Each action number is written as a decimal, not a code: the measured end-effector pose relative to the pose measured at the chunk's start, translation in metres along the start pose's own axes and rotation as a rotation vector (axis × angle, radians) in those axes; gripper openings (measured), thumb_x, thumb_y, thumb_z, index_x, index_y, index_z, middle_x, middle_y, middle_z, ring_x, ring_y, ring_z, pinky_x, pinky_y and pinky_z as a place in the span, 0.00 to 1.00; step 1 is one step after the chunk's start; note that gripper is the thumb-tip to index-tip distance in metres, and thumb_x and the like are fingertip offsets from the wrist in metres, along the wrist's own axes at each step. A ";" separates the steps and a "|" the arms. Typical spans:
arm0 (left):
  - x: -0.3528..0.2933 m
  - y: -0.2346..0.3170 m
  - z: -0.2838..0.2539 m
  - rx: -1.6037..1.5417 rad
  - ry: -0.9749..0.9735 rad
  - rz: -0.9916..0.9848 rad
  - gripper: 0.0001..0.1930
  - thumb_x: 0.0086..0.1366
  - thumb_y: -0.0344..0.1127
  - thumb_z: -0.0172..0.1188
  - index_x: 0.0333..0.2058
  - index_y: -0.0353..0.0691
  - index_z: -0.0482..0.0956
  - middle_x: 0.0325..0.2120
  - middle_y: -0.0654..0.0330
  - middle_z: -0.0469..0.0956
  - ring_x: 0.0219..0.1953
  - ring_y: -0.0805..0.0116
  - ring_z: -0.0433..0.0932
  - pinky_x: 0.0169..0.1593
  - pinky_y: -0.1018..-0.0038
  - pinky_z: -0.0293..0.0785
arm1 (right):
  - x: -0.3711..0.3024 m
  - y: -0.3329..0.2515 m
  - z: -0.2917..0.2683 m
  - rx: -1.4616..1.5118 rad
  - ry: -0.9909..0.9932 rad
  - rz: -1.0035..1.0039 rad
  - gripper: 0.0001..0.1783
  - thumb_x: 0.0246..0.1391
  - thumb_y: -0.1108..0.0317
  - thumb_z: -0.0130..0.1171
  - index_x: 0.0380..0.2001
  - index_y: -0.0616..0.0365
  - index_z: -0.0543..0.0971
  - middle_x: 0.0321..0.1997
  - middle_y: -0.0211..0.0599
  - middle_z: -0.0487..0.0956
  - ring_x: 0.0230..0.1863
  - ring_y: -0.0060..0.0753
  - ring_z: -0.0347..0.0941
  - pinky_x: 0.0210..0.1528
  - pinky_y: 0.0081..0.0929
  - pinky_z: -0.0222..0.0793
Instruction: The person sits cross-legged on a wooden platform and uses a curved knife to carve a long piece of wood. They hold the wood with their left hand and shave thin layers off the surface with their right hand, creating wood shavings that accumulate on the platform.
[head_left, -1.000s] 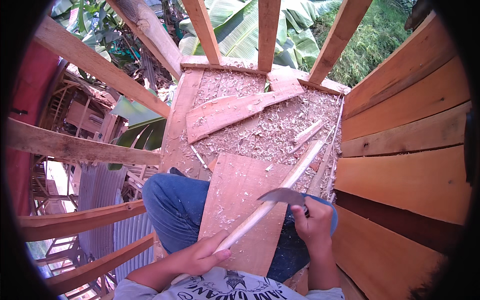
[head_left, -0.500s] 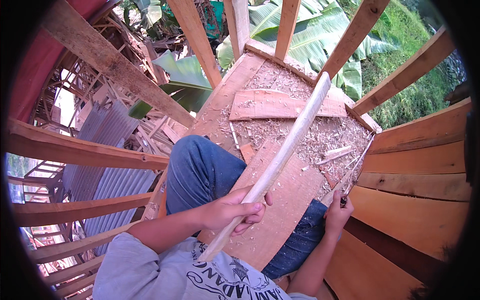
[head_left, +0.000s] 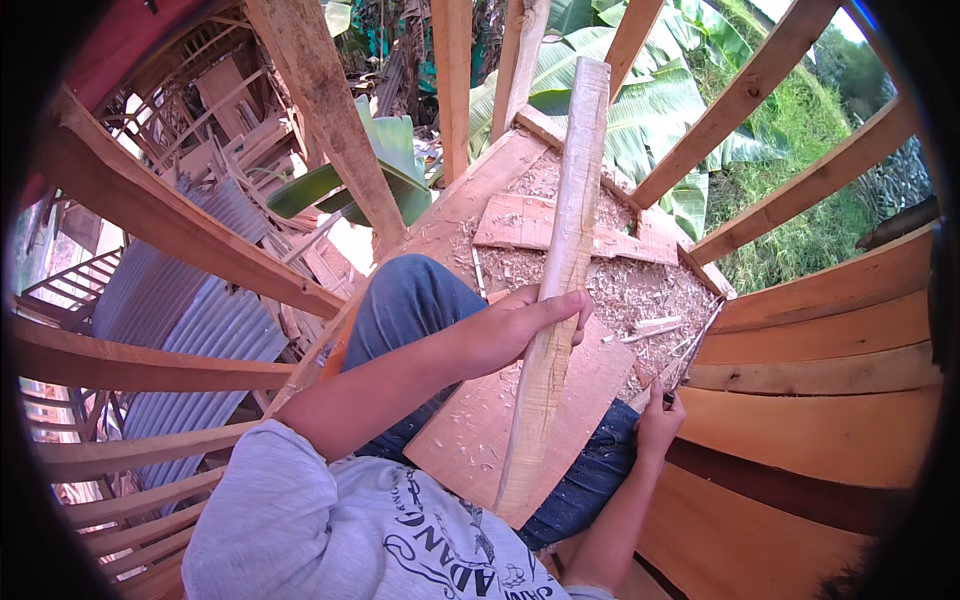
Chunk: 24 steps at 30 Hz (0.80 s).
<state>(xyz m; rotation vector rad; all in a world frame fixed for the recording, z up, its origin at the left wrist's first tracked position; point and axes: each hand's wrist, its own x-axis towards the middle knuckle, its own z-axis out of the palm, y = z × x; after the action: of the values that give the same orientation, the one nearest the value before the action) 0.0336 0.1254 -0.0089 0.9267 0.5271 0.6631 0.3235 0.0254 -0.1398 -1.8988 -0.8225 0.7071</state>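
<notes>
My left hand (head_left: 525,325) is wrapped round the middle of a long, pale wooden stick (head_left: 568,210), thumb across its face. The stick stands slantwise, its far end raised over the shavings and its near end close to my shirt. Low at the right, beside my knee, my right hand (head_left: 656,425) is closed on a dark-handled knife (head_left: 668,398). Its thin blade seems to point away from me along the plank wall, hard to make out. Under the stick, a flat wooden board (head_left: 465,425) lies across my lap.
Curled shavings (head_left: 640,290) and offcuts cover the floor ahead, around a loose plank (head_left: 515,222). Upright wooden bars (head_left: 453,90) ring the left and front. A plank wall (head_left: 820,350) rises at the right. Corrugated roofing sheets (head_left: 210,350) and banana leaves (head_left: 650,80) are beyond.
My left hand has moved up and to the right with the stick, which now stands steeper and shows a broader face. The right hand has stayed near my knee. The whole view has tilted slightly.
</notes>
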 end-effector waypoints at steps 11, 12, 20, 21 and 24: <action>0.002 -0.013 0.025 0.143 0.190 0.075 0.19 0.66 0.52 0.50 0.40 0.41 0.69 0.25 0.67 0.67 0.23 0.79 0.72 0.22 0.81 0.71 | -0.056 -0.020 0.003 0.616 -0.021 0.147 0.21 0.60 0.55 0.51 0.19 0.54 0.62 0.10 0.26 0.59 0.07 0.19 0.56 0.08 0.19 0.53; 0.003 -0.019 0.023 0.118 0.208 0.123 0.18 0.65 0.49 0.53 0.41 0.39 0.68 0.26 0.65 0.69 0.25 0.76 0.76 0.21 0.78 0.76 | -0.063 -0.022 0.002 0.583 -0.029 0.112 0.23 0.60 0.50 0.49 0.19 0.54 0.61 0.11 0.28 0.60 0.07 0.20 0.56 0.08 0.19 0.54; 0.008 -0.043 0.030 -0.051 0.295 0.251 0.17 0.65 0.43 0.55 0.44 0.36 0.69 0.27 0.62 0.72 0.27 0.73 0.77 0.26 0.74 0.78 | -0.111 -0.032 -0.006 0.879 -0.097 0.242 0.31 0.56 0.32 0.38 0.23 0.51 0.61 0.14 0.33 0.67 0.09 0.22 0.61 0.08 0.19 0.58; 0.008 -0.046 0.031 -0.068 0.311 0.250 0.17 0.65 0.42 0.55 0.44 0.36 0.69 0.27 0.62 0.72 0.27 0.72 0.77 0.27 0.73 0.79 | -0.112 -0.031 -0.007 0.895 -0.109 0.194 0.30 0.56 0.32 0.39 0.23 0.50 0.61 0.16 0.34 0.68 0.09 0.22 0.61 0.08 0.18 0.58; 0.004 -0.053 0.030 -0.097 0.346 0.236 0.18 0.64 0.42 0.56 0.45 0.35 0.69 0.28 0.62 0.73 0.29 0.73 0.77 0.28 0.73 0.79 | -0.112 -0.038 -0.003 0.961 -0.118 0.081 0.29 0.56 0.35 0.42 0.23 0.50 0.61 0.21 0.37 0.71 0.09 0.21 0.60 0.08 0.16 0.59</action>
<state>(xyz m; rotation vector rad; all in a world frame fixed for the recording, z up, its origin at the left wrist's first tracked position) 0.0715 0.0886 -0.0401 0.7924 0.6907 1.0652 0.2478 -0.0497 -0.0890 -1.0265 -0.3501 1.0340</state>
